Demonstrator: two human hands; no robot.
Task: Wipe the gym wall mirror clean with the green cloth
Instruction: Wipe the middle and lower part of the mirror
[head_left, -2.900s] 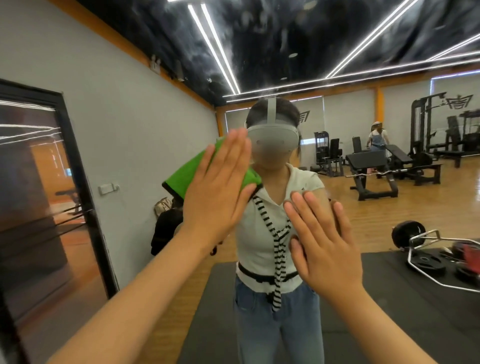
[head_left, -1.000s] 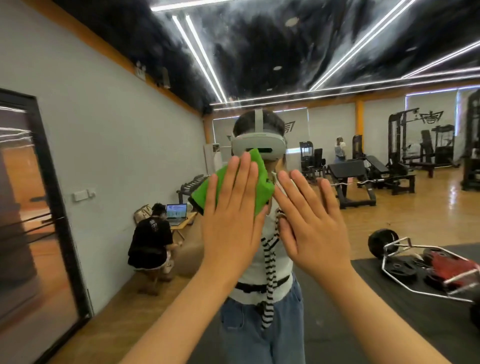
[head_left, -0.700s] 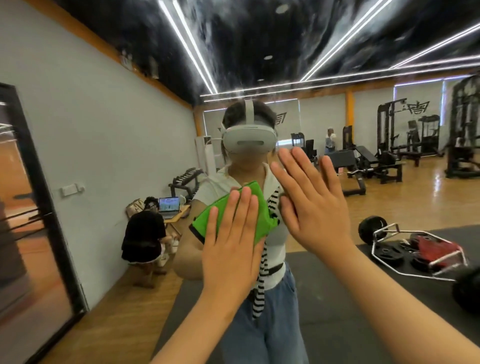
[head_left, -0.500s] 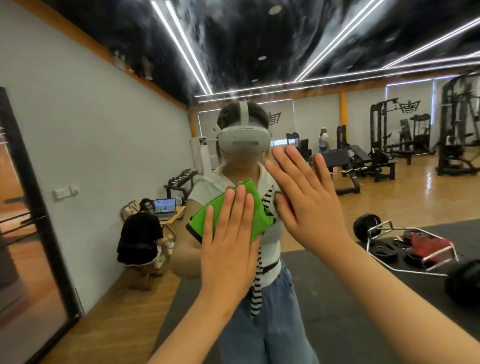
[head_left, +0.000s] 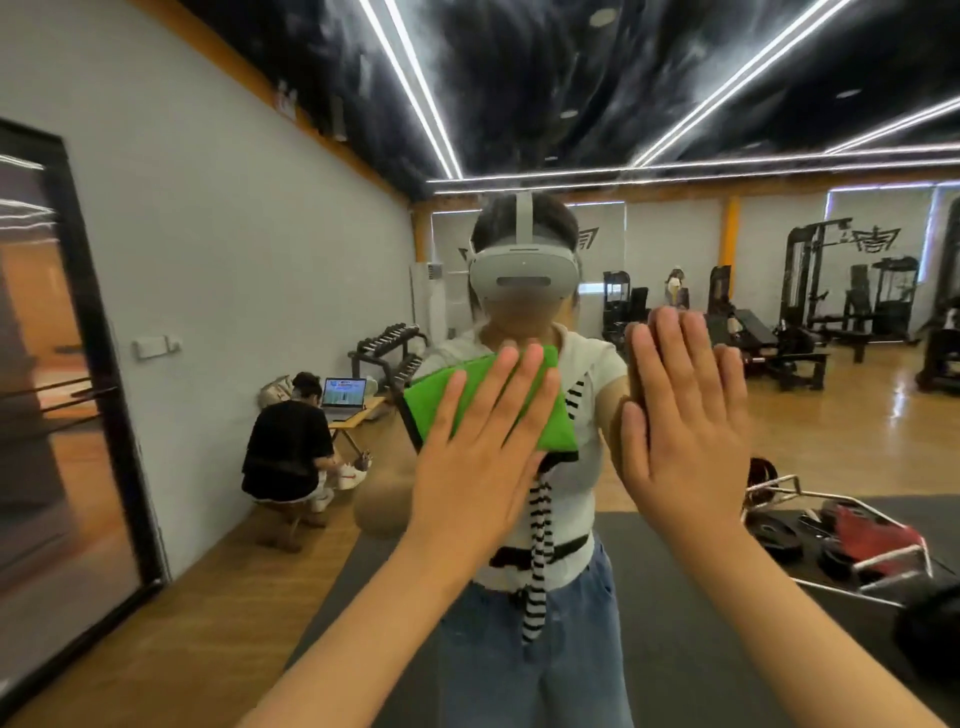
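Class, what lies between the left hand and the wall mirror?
A folded green cloth, pressed flat under the left hand, as the head view shows.

The headset (head_left: 523, 273) was light grey with a strap on top. Below the headset were a white short-sleeved top (head_left: 601, 364), a black-and-white striped scarf (head_left: 539, 525), a black belt (head_left: 571, 545) and blue jeans (head_left: 566, 654).

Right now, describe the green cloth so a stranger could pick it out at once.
Start at the wall mirror, where a reflected person in a headset stands centre. At that reflection's chest, the left hand presses the green cloth flat on the glass. It is the only bright green thing; the right hand beside it is bare.
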